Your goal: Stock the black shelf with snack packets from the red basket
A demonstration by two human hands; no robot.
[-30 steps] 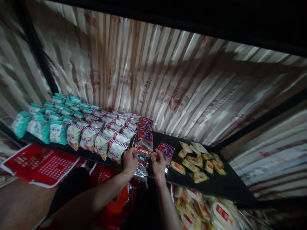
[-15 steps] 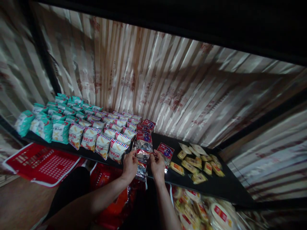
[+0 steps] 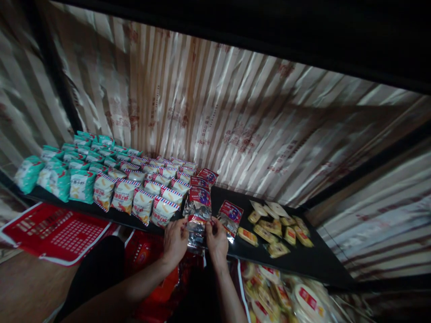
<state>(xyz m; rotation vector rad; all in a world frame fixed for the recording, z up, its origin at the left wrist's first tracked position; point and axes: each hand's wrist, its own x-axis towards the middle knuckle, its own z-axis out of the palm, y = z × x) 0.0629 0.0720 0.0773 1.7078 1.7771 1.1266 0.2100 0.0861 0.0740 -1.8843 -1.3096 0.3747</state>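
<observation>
At the front edge of the black shelf (image 3: 245, 246), a red-and-silver snack packet (image 3: 196, 229) lies between my two hands. My left hand (image 3: 175, 240) is closed at its left side, fingers bent against the edge. On the opposite edge, my right hand (image 3: 217, 242) pinches with thumb and forefinger. Behind it runs a column of similar packets (image 3: 199, 196), overlapping towards the back. Another red-and-silver packet (image 3: 230, 216) lies flat just right of my right hand.
Rows of white snack bags (image 3: 163, 211) and teal snack bags (image 3: 81, 185) stand to the left. Yellow wrapped snacks (image 3: 268, 229) lie on the right. Below are a red basket (image 3: 63, 233) and a bag of packaged food (image 3: 269, 291). A striped curtain (image 3: 215, 112) hangs behind.
Both hands have come slightly towards me, from the packet behind to the front one at the shelf edge. The view has shifted a little.
</observation>
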